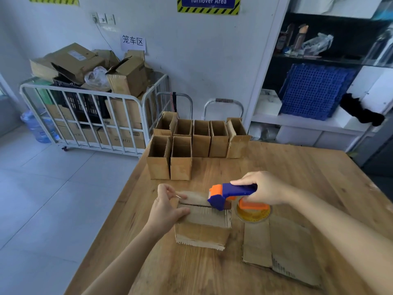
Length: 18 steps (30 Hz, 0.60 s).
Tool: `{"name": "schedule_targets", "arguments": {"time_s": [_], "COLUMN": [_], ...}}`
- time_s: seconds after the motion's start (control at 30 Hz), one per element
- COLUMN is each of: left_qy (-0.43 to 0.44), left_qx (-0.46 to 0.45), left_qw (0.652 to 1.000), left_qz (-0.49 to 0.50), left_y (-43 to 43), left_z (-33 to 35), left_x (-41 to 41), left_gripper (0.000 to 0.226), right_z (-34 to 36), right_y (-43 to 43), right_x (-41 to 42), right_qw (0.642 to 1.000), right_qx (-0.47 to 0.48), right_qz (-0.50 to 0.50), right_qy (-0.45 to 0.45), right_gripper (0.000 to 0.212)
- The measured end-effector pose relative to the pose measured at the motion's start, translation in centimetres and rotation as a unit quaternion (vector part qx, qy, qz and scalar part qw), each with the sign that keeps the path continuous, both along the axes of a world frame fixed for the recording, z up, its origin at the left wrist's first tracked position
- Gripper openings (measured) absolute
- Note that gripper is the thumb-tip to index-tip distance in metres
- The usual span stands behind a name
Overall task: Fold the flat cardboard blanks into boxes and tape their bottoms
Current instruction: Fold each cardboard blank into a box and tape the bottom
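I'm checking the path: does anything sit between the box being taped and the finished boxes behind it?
Nothing visible does; only bare wooden table separates the upturned brown cardboard box from the rows of open cardboard boxes.

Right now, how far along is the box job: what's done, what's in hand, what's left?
Done: seven folded boxes stand open-topped at the far edge of the table. In hand: the left hand holds an upturned box while the right hand holds the tape dispenser on its bottom seam, tape partly laid. Left: finish this seam, then fold and tape the flat blank lying on the right.
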<state>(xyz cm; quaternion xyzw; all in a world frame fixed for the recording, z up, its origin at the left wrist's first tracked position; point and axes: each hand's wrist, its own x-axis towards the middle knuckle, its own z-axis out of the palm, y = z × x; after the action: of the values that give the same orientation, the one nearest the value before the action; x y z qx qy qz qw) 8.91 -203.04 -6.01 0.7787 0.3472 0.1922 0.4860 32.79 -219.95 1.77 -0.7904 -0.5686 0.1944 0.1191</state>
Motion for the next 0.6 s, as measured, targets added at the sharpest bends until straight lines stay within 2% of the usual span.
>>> {"name": "schedule_targets", "arguments": {"time_s": [0.17, 0.33, 0.43, 0.6], "left_qy": [0.037, 0.043, 0.018, -0.001], "left_qx": [-0.004, -0.08, -0.16, -0.191], "left_qw": [0.999, 0.995, 0.987, 0.975], "left_qz": [-0.005, -0.028, -0.008, 0.109], "left_y": [0.2, 0.4, 0.8, 1.0], "left_z": [0.1, 1.2, 2.1, 2.4], "left_x": [0.4, 0.3, 0.1, 0.6], "left_gripper": [0.063, 0.063, 0.049, 0.02], "right_z": [-0.4, -1.6, -2.4, -2.5], "right_y": [0.1, -0.4, -1.2, -1.4], "right_x": [-0.3, -1.4, -1.8, -1.9], "right_qw": [0.999, 0.991, 0.988, 0.986], "right_qx": [0.016, 0.061, 0.081, 0.077], "right_qz": [0.018, 0.072, 0.07, 0.073], "right_qy": [-0.03, -0.097, -0.109, -0.131], "right_gripper": [0.057, 0.055, 0.055, 0.057]}}
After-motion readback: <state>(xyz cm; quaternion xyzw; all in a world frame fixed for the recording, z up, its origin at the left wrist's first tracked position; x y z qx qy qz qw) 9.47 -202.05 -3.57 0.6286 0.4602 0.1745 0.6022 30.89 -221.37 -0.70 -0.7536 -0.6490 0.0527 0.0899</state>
